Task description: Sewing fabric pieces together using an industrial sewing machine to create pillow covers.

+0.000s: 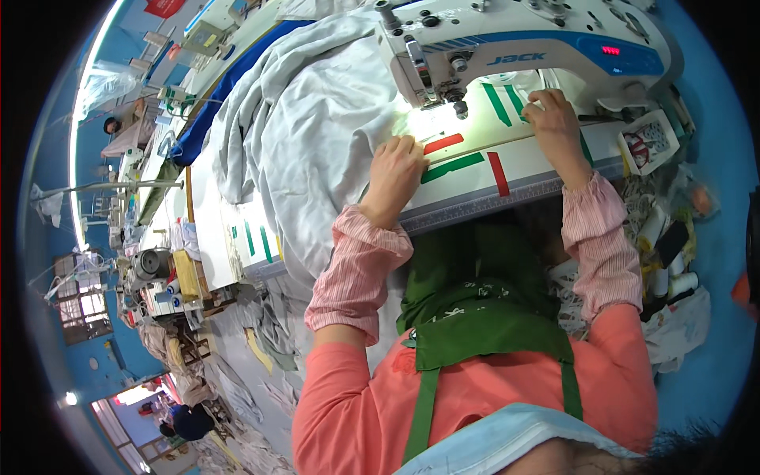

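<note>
A white and blue sewing machine (507, 49) stands over the white table, its lamp lighting the area around the needle. My left hand (396, 172) is closed at the right edge of a large pale grey cloth (317, 127), just left of the needle area. The cloth spreads over the table and hangs off its front edge. My right hand (552, 131) is raised under the right part of the machine's arm, fingers curled together. Whatever those fingers may hold is too small to make out. Red tape (443, 144) and green tape (453, 168) mark the table between my hands.
A ruler strip (475, 207) runs along the table's front edge. At the right end sits a white tray (649, 142) with small items. Thread cones (682, 283) and plastic bags lie below it. Other machines and heaped cloth fill the room at left, where a person (190, 422) is visible.
</note>
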Demonstrator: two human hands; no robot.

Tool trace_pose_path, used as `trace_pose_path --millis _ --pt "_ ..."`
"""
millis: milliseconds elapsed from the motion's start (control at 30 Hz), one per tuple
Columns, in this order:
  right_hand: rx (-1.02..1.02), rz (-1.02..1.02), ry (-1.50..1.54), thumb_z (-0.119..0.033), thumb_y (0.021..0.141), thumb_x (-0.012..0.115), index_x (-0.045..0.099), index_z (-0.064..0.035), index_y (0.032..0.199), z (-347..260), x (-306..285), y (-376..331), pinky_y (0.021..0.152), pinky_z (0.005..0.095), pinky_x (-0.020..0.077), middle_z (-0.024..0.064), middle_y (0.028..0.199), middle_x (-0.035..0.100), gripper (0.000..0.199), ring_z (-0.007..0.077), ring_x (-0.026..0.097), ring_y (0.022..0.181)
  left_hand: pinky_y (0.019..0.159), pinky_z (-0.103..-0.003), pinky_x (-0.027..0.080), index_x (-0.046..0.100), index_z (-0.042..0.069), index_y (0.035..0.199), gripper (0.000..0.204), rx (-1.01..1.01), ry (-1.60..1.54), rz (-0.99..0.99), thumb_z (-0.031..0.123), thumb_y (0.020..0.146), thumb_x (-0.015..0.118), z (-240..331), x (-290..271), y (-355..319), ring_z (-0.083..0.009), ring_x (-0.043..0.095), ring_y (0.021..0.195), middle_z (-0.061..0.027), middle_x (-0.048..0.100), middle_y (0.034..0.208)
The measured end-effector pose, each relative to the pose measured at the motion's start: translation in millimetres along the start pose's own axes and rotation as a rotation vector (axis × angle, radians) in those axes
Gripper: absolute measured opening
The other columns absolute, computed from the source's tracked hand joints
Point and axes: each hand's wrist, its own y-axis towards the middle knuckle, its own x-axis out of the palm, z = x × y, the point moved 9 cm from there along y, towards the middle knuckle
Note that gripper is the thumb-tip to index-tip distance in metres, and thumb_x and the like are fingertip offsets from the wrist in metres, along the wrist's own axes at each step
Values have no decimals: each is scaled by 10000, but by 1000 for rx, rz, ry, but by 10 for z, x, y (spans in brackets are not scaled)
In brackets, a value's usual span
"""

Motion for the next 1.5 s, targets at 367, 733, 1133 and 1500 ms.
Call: trace_pose_path --millis 367,733,1133,1500 --pt "-37 -74 819 -42 824 616 620 -42 903 -949 406 246 685 397 473 118 813 642 79 316 602 734 562 -417 450 614 38 743 153 -232 -412 258 164 825 643 -35 -155 227 -344 592 643 -154 599 687" --pt "119 -150 340 -187 816 682 592 40 775 -560 700 399 617 408 484 202 718 616 248 371 620 683 660 -376 460 629 94 794 127 -217 299 322 50 693 566 -618 -680 33 -256 579 782 -75 588 829" --pt "108 -141 373 -181 797 670 590 26 743 -556 730 396 622 412 479 180 719 606 228 354 617 690 730 -320 459 661 124 754 84 195 68 39 138 733 581 -207 102 411 -191 580 830 -27 611 797" --pt "-12 150 -125 -56 750 639 624 -8 870 -711 403 361 809 360 481 125 958 624 130 275 582 991 651 -385 489 684 59 783 99 -59 -91 57 100 756 599 -507 220 492 -279 612 768 -120 595 773"
